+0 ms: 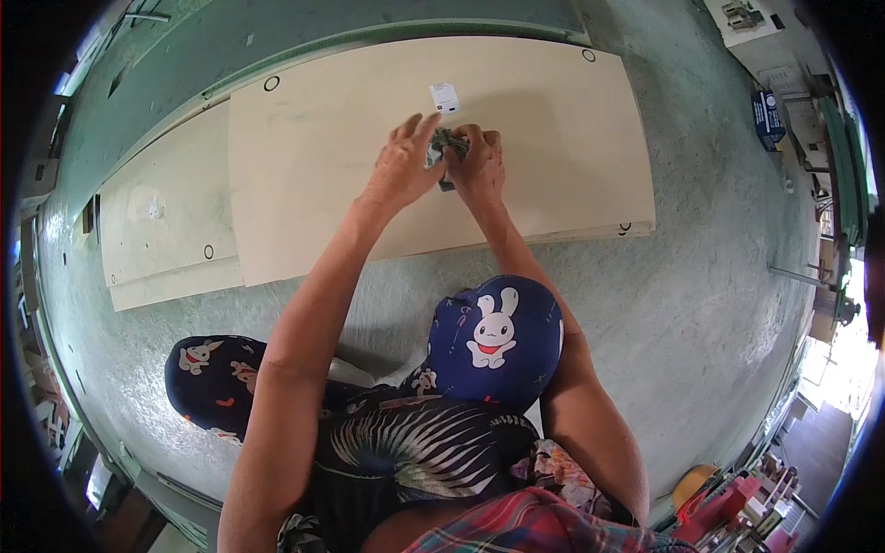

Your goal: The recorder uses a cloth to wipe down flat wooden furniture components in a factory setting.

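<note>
Above the large cream board [323, 166], a small crumpled grey-green bundle [446, 140], like a wadded cloth, sits between my two hands. My right hand [479, 170] is closed round its right side, with the fingers bent. On the other side, my left hand [398, 170] is open, its fingers raised and apart, and its thumb points at the bundle. Whether that thumb touches it I cannot tell. A dark end of the bundle shows below the hands; the rest is hidden by my fingers. Just beyond lies a small white label [444, 98] on the board.
A second cream board [166, 203] lies partly under the first, to the left. My knees, in dark blue printed fabric [535, 323], are close to the near edge. At the right stand a dark blue box [766, 120] and shelving; pink and yellow items [701, 484] are lower right.
</note>
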### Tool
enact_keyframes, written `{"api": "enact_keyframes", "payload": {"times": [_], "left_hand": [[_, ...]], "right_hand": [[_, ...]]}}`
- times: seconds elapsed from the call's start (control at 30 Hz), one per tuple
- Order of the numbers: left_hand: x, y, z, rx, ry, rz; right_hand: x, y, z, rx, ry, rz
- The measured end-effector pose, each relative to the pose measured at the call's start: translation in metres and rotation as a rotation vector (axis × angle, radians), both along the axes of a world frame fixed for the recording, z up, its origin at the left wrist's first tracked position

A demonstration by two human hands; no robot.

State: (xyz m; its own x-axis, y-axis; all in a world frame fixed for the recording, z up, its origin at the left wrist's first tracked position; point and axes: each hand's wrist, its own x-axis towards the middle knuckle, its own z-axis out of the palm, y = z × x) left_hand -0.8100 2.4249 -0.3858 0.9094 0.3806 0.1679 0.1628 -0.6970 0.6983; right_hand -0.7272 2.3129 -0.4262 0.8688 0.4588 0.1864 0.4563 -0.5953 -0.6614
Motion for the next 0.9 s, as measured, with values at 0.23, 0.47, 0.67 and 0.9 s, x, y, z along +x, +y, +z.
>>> {"api": "enact_keyframes", "payload": {"times": [0.23, 0.47, 0.67, 0.9], "left_hand": [[0.002, -0.026, -0.011, 0.103, 0.272, -0.124], [0.01, -0.037, -0.016, 0.146, 0.32, -0.066], [0.017, -0.051, -0.015, 0.184, 0.392, -0.042], [0.022, -0.058, -0.028, 0.299, 0.347, -0.019]], "right_hand": [[0.006, -0.008, -0.01, 0.141, 0.008, 0.071], [0.005, -0.024, 0.0, 0.145, 0.077, 0.184], [0.014, -0.039, 0.02, -0.158, 0.353, 0.032], [0.026, -0.067, 0.019, 0.026, 0.374, -0.034]]}}
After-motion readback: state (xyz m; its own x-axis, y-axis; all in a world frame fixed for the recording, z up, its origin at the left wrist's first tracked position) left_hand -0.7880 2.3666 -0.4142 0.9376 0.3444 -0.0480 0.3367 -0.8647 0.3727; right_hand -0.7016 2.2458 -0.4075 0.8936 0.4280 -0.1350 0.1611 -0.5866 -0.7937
